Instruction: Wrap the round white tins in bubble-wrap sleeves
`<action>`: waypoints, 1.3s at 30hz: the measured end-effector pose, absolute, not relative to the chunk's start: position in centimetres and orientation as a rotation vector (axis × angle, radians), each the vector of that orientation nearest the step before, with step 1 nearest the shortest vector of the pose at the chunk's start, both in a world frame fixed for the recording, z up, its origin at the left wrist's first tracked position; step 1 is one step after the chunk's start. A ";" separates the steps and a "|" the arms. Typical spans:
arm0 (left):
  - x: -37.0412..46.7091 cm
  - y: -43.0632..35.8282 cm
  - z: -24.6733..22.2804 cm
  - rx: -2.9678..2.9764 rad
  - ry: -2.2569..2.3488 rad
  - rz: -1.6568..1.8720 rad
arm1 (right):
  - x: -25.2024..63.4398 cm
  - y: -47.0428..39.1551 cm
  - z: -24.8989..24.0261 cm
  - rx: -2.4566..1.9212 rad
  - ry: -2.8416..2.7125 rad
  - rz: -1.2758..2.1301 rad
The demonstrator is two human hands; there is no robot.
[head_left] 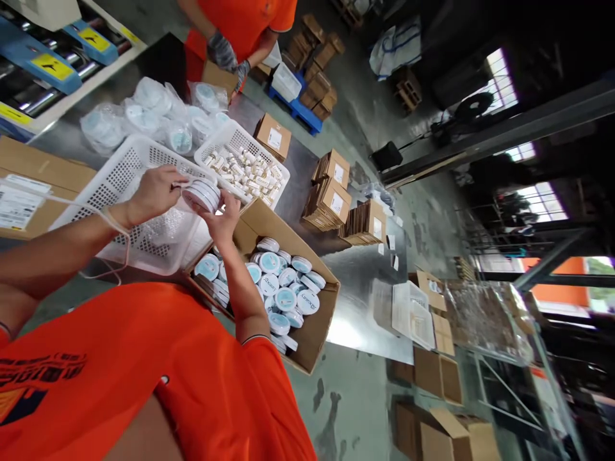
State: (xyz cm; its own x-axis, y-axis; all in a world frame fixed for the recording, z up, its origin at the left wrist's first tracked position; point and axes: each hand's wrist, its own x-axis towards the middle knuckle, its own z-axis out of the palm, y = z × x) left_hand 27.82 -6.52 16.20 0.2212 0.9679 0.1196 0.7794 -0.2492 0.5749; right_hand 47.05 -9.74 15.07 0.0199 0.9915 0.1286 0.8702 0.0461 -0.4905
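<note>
Hands clasp stacked round tins between them.

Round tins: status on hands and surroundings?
Left hand and right hand both gripping a stack of round tins. Cardboard box of tins below, white basket behind. Nothing blocking.

co-worker cut off above shoulders, tin labels unreadable

Glossy round tins, white-blue printed lids, in bare hands; matt brown cardboard box; white perforated plastic basket; clear crinkled plastic bags; brushed metal table, dull sheen.
</note>
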 end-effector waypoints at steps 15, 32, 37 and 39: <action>29.6 -7.8 14.6 2.177 1.543 0.629 | 46.3 -10.0 16.2 -1.862 -2.330 0.253; 30.4 -6.5 13.4 2.144 1.575 0.840 | 44.9 -8.9 18.3 -1.939 -2.421 0.166; 31.2 -7.1 13.8 2.128 1.416 0.814 | 44.1 -8.9 19.0 -1.977 -2.418 0.140; 31.8 -7.6 14.1 2.061 1.409 0.784 | 44.0 -8.9 19.3 -2.059 -2.343 0.173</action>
State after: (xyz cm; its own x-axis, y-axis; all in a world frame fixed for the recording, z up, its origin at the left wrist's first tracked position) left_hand 31.79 -7.60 14.06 0.2920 0.9412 0.1700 0.6408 -0.3245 0.6957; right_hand 43.98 -8.94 19.33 -0.1310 0.9896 -0.0598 0.9876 0.1250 -0.0948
